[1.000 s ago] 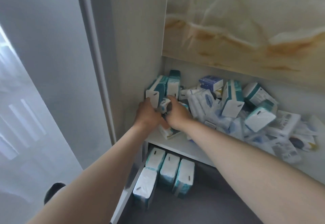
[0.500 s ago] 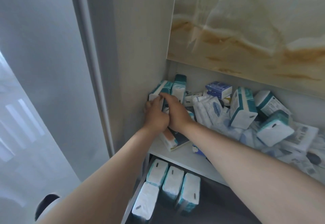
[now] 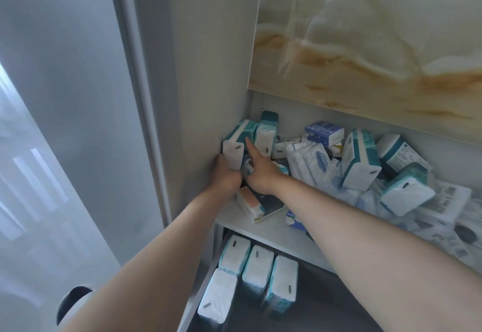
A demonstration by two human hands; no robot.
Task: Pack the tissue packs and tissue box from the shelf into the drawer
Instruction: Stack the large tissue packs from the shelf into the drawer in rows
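Note:
A white shelf holds a heap of teal-and-white tissue packs and a blue tissue box. In its far left corner stand two upright packs, one on the left and another beside it. My left hand grips the lower end of the left pack. My right hand lies against that pack's right side with its fingers stretched up between the two packs. Below the shelf the open drawer holds several packs standing on end.
A tall cabinet side panel stands directly left of the shelf corner. A marble-patterned door overhangs the shelf. A dark-and-orange pack lies flat under my wrists. More packs are piled to the right.
Both hands have reached deeper into the shelf's left corner and risen onto the upright left pack. My right fingers have stretched out between the two packs.

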